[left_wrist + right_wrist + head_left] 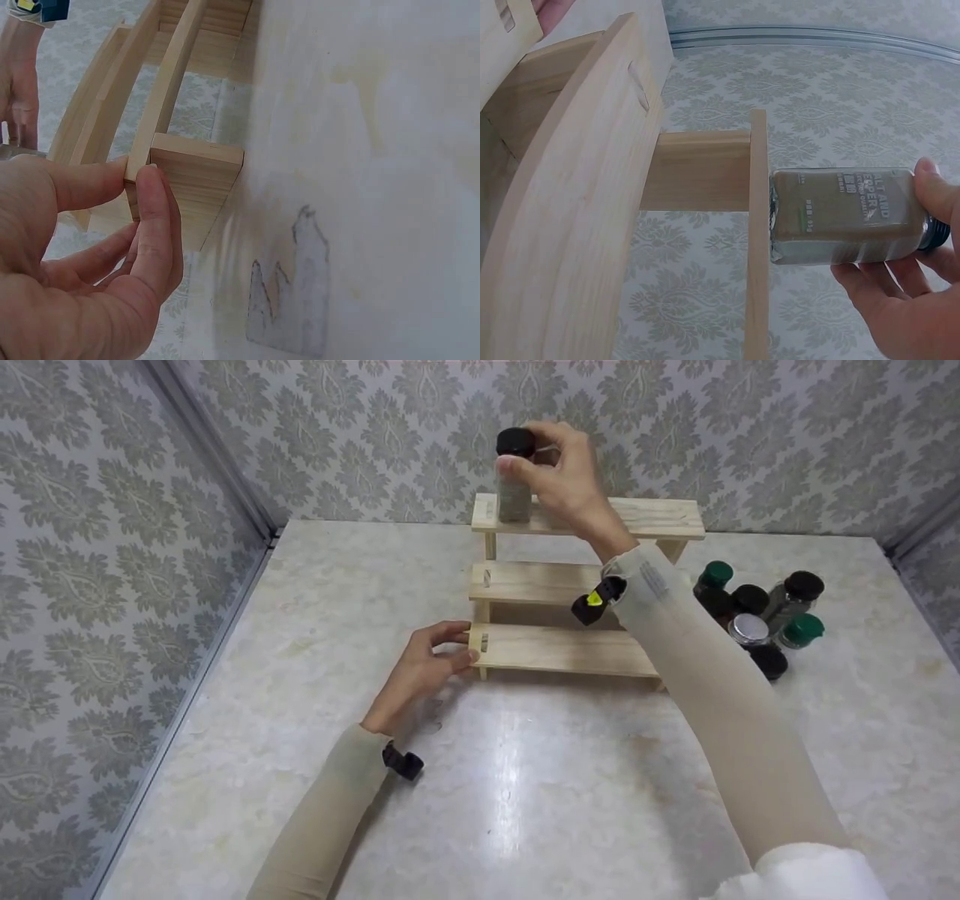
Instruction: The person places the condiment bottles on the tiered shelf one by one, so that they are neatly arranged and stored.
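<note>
A three-tier wooden rack (570, 649) stands on the table near the back wall. On the left end of its top shelf is a glass spice jar (840, 214) with a black cap and white lettering, upright. My right hand (566, 472) grips this jar near its cap, and its base appears to meet the shelf board. My left hand (427, 660) pinches the left end of the lowest shelf. In the left wrist view the thumb and fingers of that hand (97, 247) close round the board's corner.
To the right of the rack, several spice jars (795, 596) stand grouped, with black, green and silver caps. Patterned wall panels (420, 442) rise behind and to the left. The pale marbled tabletop (525, 810) reflects a bright strip of light.
</note>
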The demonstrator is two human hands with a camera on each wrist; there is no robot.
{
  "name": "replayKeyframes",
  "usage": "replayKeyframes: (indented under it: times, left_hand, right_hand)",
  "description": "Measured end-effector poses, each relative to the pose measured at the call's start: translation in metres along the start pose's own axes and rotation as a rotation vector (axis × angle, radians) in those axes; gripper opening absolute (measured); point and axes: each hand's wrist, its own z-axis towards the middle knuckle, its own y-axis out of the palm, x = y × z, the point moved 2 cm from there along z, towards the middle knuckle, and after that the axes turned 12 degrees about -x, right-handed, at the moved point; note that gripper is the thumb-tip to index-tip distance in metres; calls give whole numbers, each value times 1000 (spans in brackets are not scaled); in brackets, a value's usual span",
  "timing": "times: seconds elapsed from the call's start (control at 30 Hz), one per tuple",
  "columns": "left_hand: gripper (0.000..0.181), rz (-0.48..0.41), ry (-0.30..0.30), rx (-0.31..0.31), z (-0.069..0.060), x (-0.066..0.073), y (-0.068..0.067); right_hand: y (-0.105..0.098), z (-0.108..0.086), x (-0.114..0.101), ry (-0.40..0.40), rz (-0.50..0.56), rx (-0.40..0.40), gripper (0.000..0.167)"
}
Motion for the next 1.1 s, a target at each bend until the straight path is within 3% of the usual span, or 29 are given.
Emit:
replayKeyframes:
  times: [0.23, 0.43, 0.8, 1.1]
  left_hand:
    - [51, 24, -19, -2, 3, 2, 3]
    - [51, 25, -54, 1, 4, 1, 2]
    - [52, 28, -53, 4, 1, 1, -4]
    - [52, 9, -20, -16, 3, 3, -1]
  right_hand:
    - [-4, -4, -2, 38, -37, 7, 46]
    - [-16, -15, -9, 79, -67, -16, 62]
    - [-58, -72, -19, 4, -116, -72, 57]
    - [-94, -122, -13, 27, -113, -55, 48]
